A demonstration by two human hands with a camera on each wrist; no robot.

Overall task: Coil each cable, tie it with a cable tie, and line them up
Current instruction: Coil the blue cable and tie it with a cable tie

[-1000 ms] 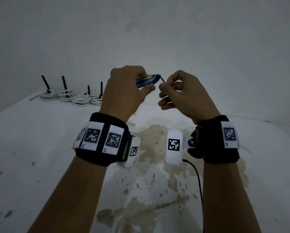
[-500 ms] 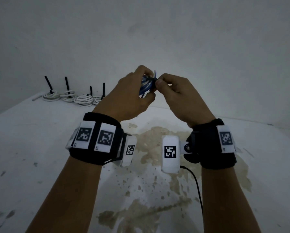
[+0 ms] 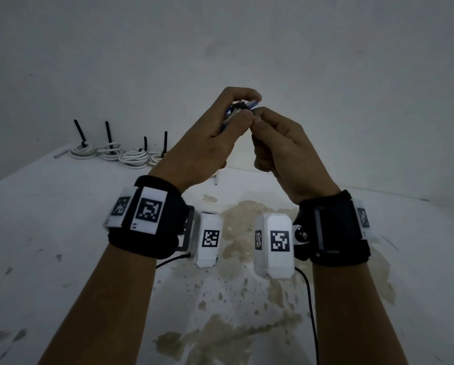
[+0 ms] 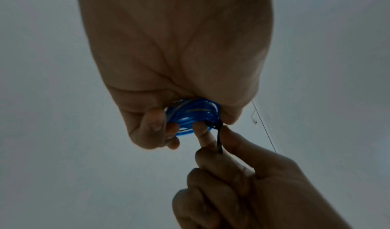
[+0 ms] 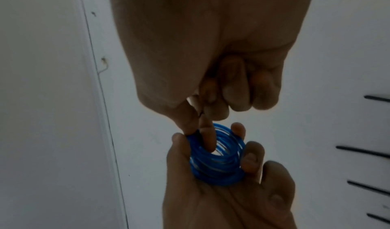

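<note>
Dim wall behind, left hand (image 4: pixel 168 66) grips blue coil (image 4: pixel 193 116), right hand (image 4: pixel 242 182) pinches half-hidden black tie (image 4: pixel 218 137).

a white table (image 3: pixel 62 233) with brownish stains across its middle; at its far left edge, four white cable coils (image 3: pixel 110 153) lie in a row, black ties (image 3: pixel 109 134) standing upright.

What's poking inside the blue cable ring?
A right-hand finger pokes into the blue cable coil, beside the black cable tie. The left hand covers the coil's far side.

blue cable coil (image 4: pixel 191 114), black cable tie (image 4: pixel 218 137)
</note>
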